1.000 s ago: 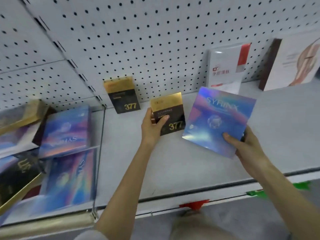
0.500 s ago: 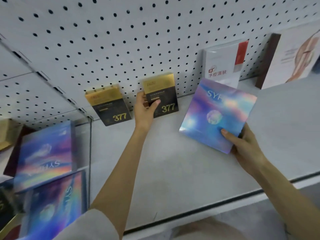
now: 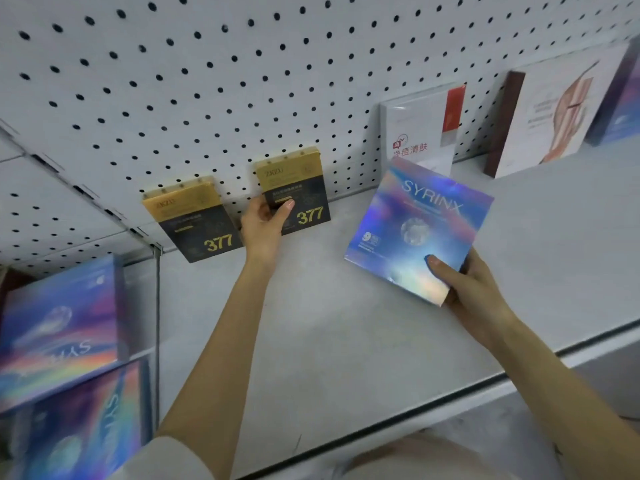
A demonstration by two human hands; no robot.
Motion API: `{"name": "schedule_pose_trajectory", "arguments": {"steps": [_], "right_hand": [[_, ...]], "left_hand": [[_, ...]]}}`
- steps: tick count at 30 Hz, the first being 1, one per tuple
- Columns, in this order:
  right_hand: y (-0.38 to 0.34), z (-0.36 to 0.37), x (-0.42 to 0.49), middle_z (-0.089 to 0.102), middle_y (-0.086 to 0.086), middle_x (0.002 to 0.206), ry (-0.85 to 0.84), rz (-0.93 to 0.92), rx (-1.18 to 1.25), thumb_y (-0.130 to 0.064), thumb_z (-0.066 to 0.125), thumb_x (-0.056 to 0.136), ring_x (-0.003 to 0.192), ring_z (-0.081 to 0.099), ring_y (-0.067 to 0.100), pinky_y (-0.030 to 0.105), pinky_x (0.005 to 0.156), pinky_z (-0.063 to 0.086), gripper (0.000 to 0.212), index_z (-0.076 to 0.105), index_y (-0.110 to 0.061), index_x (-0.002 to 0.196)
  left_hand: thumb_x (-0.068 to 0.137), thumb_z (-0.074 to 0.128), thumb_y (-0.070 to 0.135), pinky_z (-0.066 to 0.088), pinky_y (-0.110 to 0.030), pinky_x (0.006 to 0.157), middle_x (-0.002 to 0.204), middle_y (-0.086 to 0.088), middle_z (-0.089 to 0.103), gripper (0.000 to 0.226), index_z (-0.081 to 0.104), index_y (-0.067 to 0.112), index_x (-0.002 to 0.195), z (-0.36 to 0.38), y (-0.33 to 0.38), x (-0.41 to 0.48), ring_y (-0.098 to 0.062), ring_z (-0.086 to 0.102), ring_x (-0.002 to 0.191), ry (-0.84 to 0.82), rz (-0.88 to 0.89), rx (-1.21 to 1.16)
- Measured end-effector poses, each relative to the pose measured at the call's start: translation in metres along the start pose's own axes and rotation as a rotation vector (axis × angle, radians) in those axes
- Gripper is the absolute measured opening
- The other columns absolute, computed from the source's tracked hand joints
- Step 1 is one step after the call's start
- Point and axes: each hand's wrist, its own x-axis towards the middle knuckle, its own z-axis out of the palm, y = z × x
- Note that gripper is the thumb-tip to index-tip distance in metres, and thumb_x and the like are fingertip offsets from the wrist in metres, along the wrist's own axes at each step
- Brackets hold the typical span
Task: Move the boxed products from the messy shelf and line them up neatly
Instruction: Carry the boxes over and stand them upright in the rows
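My left hand [image 3: 265, 225] grips a gold-and-black "377" box [image 3: 300, 188] that stands against the pegboard at the back of the grey shelf [image 3: 346, 341]. A matching "377" box [image 3: 194, 220] leans against the pegboard just to its left. My right hand [image 3: 464, 285] holds a holographic blue "SYRINX" box [image 3: 415, 223] by its lower right corner, tilted, above the shelf and in front of a white box with a red stripe [image 3: 424, 126].
A glass divider [image 3: 157, 323] separates the shelf from the messy section on the left, where several holographic boxes [image 3: 59, 327] lie jumbled. A large white box with a brown spine [image 3: 550, 112] stands at the back right. The shelf's front edge [image 3: 450, 396] runs across below.
My left hand carried the "377" box from mid-shelf back to the pegboard, beside the other one. My right hand kept the SYRINX box and raised it slightly.
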Motion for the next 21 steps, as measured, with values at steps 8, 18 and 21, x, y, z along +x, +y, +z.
{"name": "schedule_pose_trajectory", "arguments": {"steps": [8,18,21], "right_hand": [[-0.006,-0.014,-0.005,0.066,0.004,0.124,0.029,0.019,0.074,-0.005,0.06,0.086,0.108,0.066,0.021,0.029,0.081,0.056,0.045,0.052,-0.01,0.13],[-0.042,-0.12,-0.001,0.069,0.006,0.116,0.0,-0.013,0.048,-0.012,0.07,0.073,0.104,0.067,0.022,0.028,0.077,0.055,0.053,0.055,-0.012,0.124],[-0.067,-0.177,-0.004,0.07,0.006,0.117,-0.01,-0.031,0.057,-0.011,0.069,0.074,0.104,0.067,0.02,0.028,0.08,0.055,0.054,0.054,-0.01,0.126]], "left_hand": [[0.089,0.066,0.024,0.042,-0.023,0.093,0.123,-0.001,0.058,0.044,0.046,0.008,0.125,0.009,-0.002,-0.021,-0.011,0.055,0.111,0.14,-0.011,0.207],[0.096,0.054,0.018,0.051,-0.026,0.081,0.096,-0.002,0.066,0.014,0.058,0.012,0.108,0.114,0.016,-0.159,-0.016,0.064,0.088,0.267,0.077,0.132],[0.096,0.053,0.012,0.055,-0.023,0.07,0.091,-0.005,0.069,0.012,0.063,0.01,0.102,0.19,0.029,-0.198,-0.009,0.068,0.075,-0.069,-0.022,0.038]]}}
